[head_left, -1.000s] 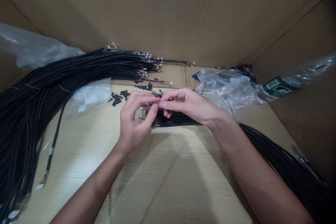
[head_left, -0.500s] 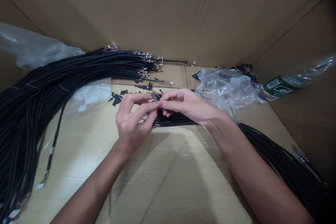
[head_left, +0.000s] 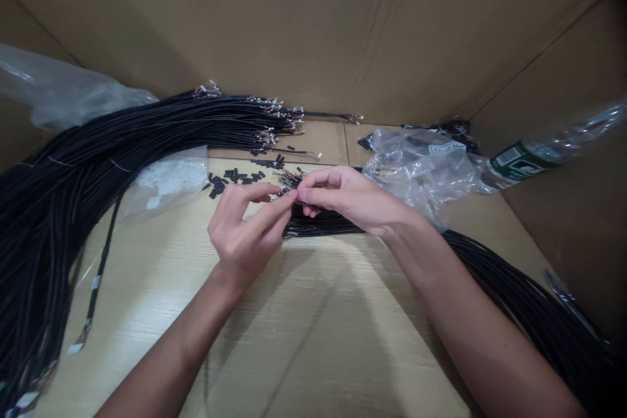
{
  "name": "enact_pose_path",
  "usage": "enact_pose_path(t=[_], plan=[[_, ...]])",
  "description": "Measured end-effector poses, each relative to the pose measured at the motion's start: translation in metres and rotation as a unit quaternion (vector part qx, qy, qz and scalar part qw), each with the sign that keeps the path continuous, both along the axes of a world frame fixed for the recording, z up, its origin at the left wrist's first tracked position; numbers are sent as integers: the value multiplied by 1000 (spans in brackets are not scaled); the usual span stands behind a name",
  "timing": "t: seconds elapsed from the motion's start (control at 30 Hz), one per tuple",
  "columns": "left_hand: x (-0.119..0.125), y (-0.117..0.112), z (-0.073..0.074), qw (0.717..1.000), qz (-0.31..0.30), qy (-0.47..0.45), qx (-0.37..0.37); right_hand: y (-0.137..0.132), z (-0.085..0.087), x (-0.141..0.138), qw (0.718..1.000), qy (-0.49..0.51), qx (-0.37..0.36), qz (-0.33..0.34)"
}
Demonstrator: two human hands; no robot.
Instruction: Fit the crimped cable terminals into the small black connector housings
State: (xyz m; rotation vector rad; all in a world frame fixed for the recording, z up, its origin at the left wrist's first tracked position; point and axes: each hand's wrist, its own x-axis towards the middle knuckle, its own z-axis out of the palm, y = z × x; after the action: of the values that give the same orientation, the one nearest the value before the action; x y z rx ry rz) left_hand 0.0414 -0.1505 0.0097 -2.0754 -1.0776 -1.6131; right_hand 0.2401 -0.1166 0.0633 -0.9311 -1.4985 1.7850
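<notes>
My left hand (head_left: 245, 228) and my right hand (head_left: 350, 199) meet fingertip to fingertip over the cardboard surface (head_left: 304, 326). Both pinch the wired end of a thin black cable, drawn from a bundle of black cables (head_left: 514, 294) that runs under my right wrist and off to the right. The bundle's ends show small connectors and coloured wire tips just below my fingers. A scatter of short black sleeve pieces (head_left: 235, 176) lies just beyond my left hand.
A large sheaf of black cables (head_left: 98, 150) sweeps along the left side, connector ends (head_left: 279, 119) pointing to the middle. Clear plastic bags (head_left: 421, 163) lie at right, another bag (head_left: 59, 91) at far left. A plastic bottle (head_left: 548, 150) rests at the right. Cardboard walls (head_left: 313, 26) enclose everything.
My left hand has slid a little left and down, its fingers straightening. The right hand has stayed almost in place, still pinching.
</notes>
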Motion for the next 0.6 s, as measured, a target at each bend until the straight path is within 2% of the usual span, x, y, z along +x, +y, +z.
enact_pose_path(t=[0.1, 0.2, 0.3, 0.4, 0.5, 0.6], plan=[[3, -2, 3, 999, -7, -28, -23, 0, -1, 0, 1000, 4, 8, -16], [5, -3, 7, 987, -48, -105, -114, 0, -2, 1, 999, -1, 32, -32], [6, -2, 8, 948, -137, -185, -222, -1, -2, 1, 997, -14, 59, -46], [6, 0, 6, 900, -210, -246, -293, -1, -2, 1, 995, -25, 82, -49], [6, 1, 5, 864, -243, -284, -338, -1, -2, 1, 993, -28, 105, -49], [7, 1, 4, 854, -256, -290, -349, -3, -1, 0, 990, -32, 125, -53]])
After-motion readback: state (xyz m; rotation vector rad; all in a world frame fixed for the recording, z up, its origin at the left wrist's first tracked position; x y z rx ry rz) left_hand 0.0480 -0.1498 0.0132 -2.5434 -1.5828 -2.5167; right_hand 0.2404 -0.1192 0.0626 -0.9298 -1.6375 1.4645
